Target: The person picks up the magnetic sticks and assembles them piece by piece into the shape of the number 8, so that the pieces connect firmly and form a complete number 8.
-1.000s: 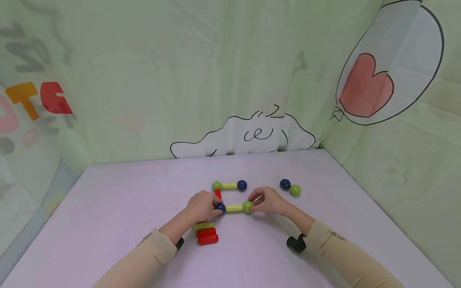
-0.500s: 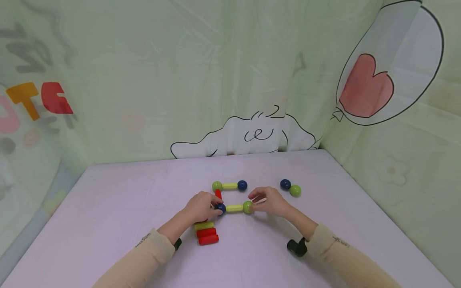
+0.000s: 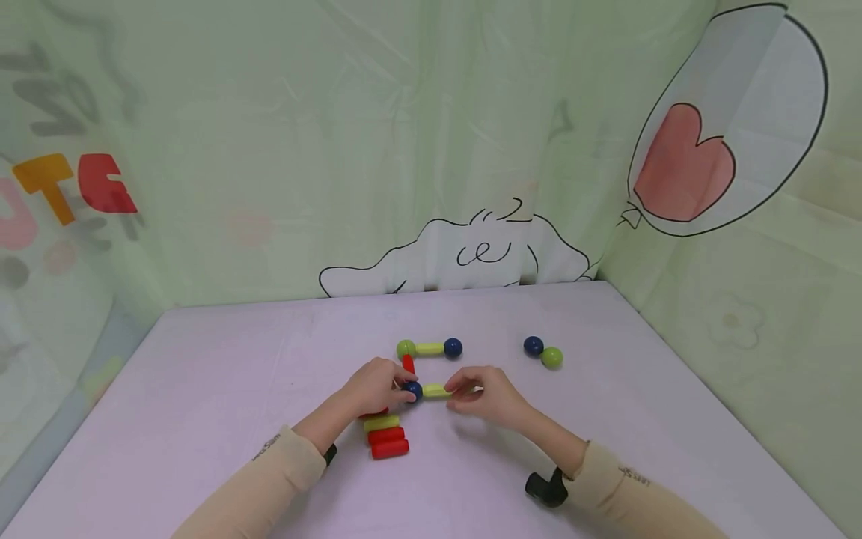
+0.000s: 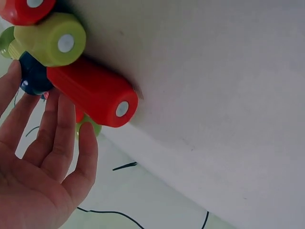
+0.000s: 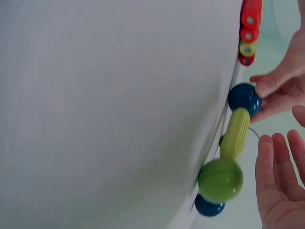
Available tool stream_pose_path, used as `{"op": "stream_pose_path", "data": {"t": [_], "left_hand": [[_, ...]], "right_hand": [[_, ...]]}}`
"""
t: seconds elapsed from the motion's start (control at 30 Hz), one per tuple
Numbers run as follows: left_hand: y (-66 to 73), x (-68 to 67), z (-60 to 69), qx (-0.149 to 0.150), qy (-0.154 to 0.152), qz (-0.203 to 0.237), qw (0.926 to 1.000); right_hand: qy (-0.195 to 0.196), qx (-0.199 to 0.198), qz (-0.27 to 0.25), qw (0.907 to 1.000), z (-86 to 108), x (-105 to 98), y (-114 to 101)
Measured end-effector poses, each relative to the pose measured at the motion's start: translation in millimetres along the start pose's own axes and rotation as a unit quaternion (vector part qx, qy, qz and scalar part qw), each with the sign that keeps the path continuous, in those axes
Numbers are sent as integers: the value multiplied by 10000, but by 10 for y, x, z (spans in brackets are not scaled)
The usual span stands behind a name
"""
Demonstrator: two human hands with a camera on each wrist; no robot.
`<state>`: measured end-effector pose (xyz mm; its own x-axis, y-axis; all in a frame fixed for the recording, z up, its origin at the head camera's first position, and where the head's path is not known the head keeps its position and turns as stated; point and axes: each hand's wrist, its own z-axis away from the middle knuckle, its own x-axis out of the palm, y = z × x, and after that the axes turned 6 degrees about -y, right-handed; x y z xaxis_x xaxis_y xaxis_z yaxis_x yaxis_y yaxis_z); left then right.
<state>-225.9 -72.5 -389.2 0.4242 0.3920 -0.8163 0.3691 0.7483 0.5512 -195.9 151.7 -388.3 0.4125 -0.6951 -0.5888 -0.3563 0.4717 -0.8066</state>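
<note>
My left hand (image 3: 378,383) pinches a dark blue ball (image 3: 413,391) between thumb and fingers. From that ball a yellow rod (image 3: 434,391) runs right to a green ball (image 5: 220,180), which my right hand hides in the head view. My right hand (image 3: 494,397) is beside this end, fingers loosely bent; in the right wrist view they stand apart from the ball and rod. A red rod (image 3: 408,364) leads back from the held ball to another green ball (image 3: 406,349). There a second yellow rod (image 3: 429,349) joins a second blue ball (image 3: 453,347).
Loose red rods (image 3: 390,448) and a yellow rod (image 3: 381,424) lie in a row by my left wrist, one partly hidden under the hand. A loose blue ball (image 3: 533,345) and green ball (image 3: 552,357) lie together at back right. A printed curtain (image 3: 377,150) hangs behind the table.
My right hand has moved left and slightly nearer, off the green ball's right side, and now covers that ball in the head view. My left hand stays on the blue ball.
</note>
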Motion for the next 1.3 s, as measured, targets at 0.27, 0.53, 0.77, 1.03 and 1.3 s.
{"op": "stream_pose_path", "data": {"t": [0.27, 0.53, 0.77, 1.03, 1.3], "left_hand": [[2, -28, -9, 71, -135, -41, 9999], [-7, -36, -9, 79, -139, -66, 9999], [-10, -35, -8, 108, -138, -18, 9998], [-20, -41, -13, 187, -153, -46, 9997], [-2, -55, -7, 175, -157, -47, 9997]], "right_hand": [[-558, -61, -100, 9984, 8, 180, -154], [-1040, -237, -116, 9942, -57, 372, -293], [-1289, -257, 247, 9910, -131, 500, -381], [-1523, -374, 688, 9852, -179, 555, -442], [-1602, -656, 1385, 9751, -215, 624, -460]]}}
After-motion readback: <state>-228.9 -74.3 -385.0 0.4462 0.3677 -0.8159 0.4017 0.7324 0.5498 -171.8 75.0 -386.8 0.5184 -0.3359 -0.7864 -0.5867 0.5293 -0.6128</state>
